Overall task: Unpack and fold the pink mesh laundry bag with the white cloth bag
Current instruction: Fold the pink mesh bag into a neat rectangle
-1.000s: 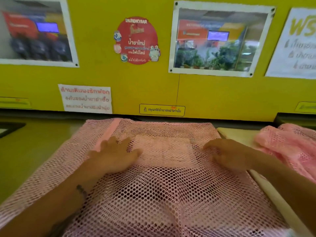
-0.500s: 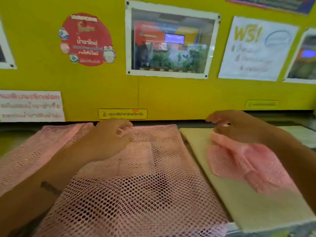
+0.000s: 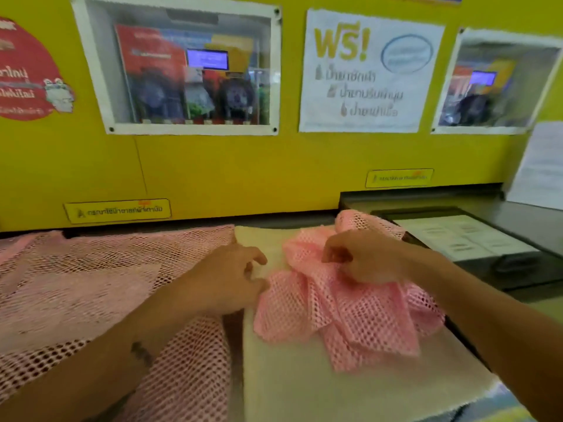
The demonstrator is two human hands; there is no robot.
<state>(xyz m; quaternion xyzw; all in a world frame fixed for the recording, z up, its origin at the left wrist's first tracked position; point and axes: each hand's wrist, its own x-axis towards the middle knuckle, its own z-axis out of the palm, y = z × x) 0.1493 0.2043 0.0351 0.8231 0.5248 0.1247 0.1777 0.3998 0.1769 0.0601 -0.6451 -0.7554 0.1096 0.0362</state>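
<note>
Since the earlier frames both hands have left the flat mesh and travelled right, and the view has swung right with them, so the crumpled pink mesh bag [image 3: 338, 306] now sits mid-frame. Near the bottom edge, both forearms enter from the lower corners, the left one crossing the spread pink mesh sheet [image 3: 100, 300] that lies flat on the left of the tabletop [image 3: 518, 281]; the sheet is cut off at the left and bottom edges. The white cloth bag [image 3: 304, 385] lies flat just right of it, its near corner blurred. The crumpled bag rests heaped on the cloth bag's far half. The left hand [image 3: 228, 278] hovers at the heap's left edge, fingers loosely curled and partly apart; whether they hold any mesh I cannot tell. The right hand [image 3: 365, 257] is palm down on the heap's far part, fingers bent and pinching into the mesh, their tips hidden. Farther off, the yellow wall [image 3: 243, 172] carries blurred posters.
</note>
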